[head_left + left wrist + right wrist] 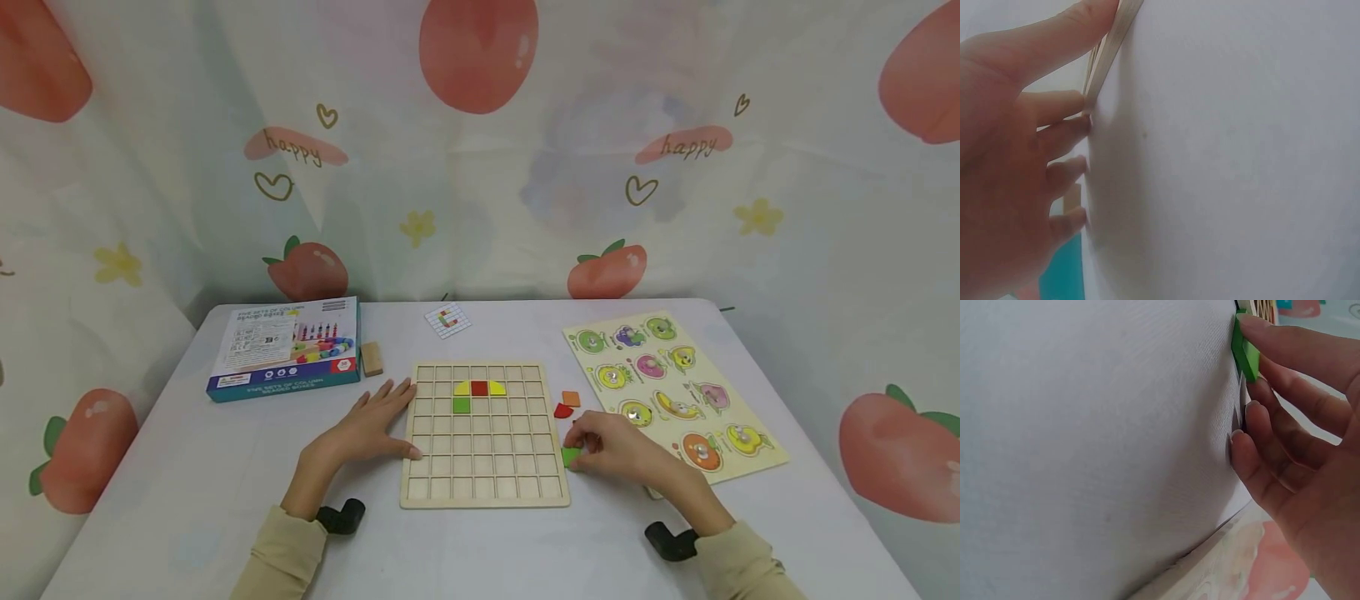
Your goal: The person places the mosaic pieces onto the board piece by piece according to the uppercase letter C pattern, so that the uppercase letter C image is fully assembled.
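A wooden grid board (pixel 486 503) lies flat at the middle of the table. Near its top, a red square tile (pixel 479 388) sits between two yellow curved tiles (pixel 497 388), with a green square tile (pixel 461 405) below the left one. My left hand (pixel 366 427) rests at the board's left edge, thumb and forefinger touching it, fingers spread. Just off the right edge, my right hand (pixel 621 450) pinches another green tile (pixel 1246 351) between thumb and fingertips. An orange square tile (pixel 571 398) and a red rounded tile (pixel 563 411) lie beyond that hand.
A fruit puzzle board (pixel 731 467) lies at the right, partly under the right forearm. On the left stand a toy box (pixel 285 350) and a small wooden block (pixel 372 359). A pattern card (pixel 448 320) lies behind the grid board. A printed curtain (pixel 480 183) hangs behind the table.
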`<action>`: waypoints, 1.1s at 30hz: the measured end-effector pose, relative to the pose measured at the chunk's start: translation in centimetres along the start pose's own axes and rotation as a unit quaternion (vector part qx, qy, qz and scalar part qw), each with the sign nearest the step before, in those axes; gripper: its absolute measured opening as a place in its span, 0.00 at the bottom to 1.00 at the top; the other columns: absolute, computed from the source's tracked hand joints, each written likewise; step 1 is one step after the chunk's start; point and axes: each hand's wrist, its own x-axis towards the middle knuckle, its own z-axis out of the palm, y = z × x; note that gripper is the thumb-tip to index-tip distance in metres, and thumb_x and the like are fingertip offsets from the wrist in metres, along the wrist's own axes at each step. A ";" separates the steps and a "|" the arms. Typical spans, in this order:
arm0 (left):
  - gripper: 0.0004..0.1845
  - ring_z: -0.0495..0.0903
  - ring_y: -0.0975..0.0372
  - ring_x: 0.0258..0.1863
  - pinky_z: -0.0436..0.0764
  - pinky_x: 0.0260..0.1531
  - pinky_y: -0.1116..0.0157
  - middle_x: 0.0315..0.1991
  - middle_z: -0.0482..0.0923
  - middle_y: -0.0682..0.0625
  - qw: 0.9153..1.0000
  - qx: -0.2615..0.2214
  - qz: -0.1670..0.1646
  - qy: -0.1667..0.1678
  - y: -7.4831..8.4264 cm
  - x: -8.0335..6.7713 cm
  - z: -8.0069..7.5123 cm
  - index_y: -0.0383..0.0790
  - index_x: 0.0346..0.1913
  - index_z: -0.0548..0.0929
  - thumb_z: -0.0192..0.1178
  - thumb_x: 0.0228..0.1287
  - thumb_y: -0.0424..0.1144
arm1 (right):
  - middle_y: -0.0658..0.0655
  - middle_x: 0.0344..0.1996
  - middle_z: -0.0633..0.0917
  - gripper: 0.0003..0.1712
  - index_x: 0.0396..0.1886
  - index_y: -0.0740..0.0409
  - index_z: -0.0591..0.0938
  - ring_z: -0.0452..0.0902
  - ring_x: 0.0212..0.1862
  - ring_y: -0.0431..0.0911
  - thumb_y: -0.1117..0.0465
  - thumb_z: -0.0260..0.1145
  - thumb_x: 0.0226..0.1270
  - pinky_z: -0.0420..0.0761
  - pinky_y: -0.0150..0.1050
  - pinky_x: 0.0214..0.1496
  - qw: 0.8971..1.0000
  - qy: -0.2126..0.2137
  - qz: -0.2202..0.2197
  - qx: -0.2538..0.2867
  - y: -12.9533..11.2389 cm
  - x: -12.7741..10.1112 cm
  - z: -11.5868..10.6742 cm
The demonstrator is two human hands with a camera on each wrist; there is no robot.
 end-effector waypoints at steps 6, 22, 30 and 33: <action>0.58 0.39 0.45 0.84 0.37 0.80 0.39 0.84 0.48 0.45 1.000 -0.002 0.002 0.001 0.0 0.0 0.0 0.41 0.82 0.56 0.76 0.55 0.57 | 0.44 0.30 0.82 0.11 0.39 0.54 0.85 0.72 0.31 0.33 0.63 0.78 0.59 0.77 0.29 0.34 1.000 -0.001 -0.004 -0.001 -0.3 0.1 -0.1; 0.58 0.39 0.45 0.84 0.37 0.80 0.39 0.84 0.48 0.45 1.000 0.000 0.004 0.003 0.0 -0.2 0.1 0.40 0.82 0.56 0.75 0.56 0.57 | 0.43 0.34 0.87 0.06 0.44 0.54 0.88 0.77 0.36 0.34 0.64 0.72 0.68 0.81 0.30 0.40 0.999 0.032 -0.032 0.017 -1.4 1.4 -0.2; 0.58 0.38 0.46 0.84 0.36 0.81 0.40 0.84 0.47 0.46 1.000 0.003 0.001 -0.004 0.0 -0.2 0.0 0.42 0.82 0.55 0.75 0.56 0.58 | 0.47 0.40 0.88 0.08 0.46 0.55 0.87 0.83 0.41 0.38 0.64 0.70 0.70 0.85 0.32 0.49 0.996 0.062 -0.031 0.052 -1.9 2.6 0.7; 0.58 0.37 0.46 0.84 0.36 0.80 0.40 0.84 0.47 0.46 1.000 0.002 0.001 -0.006 -0.1 -0.2 0.0 0.42 0.82 0.55 0.75 0.56 0.58 | 0.48 0.42 0.89 0.08 0.47 0.54 0.87 0.84 0.43 0.40 0.63 0.70 0.70 0.85 0.33 0.51 0.995 0.065 -0.024 0.067 -2.1 3.1 1.0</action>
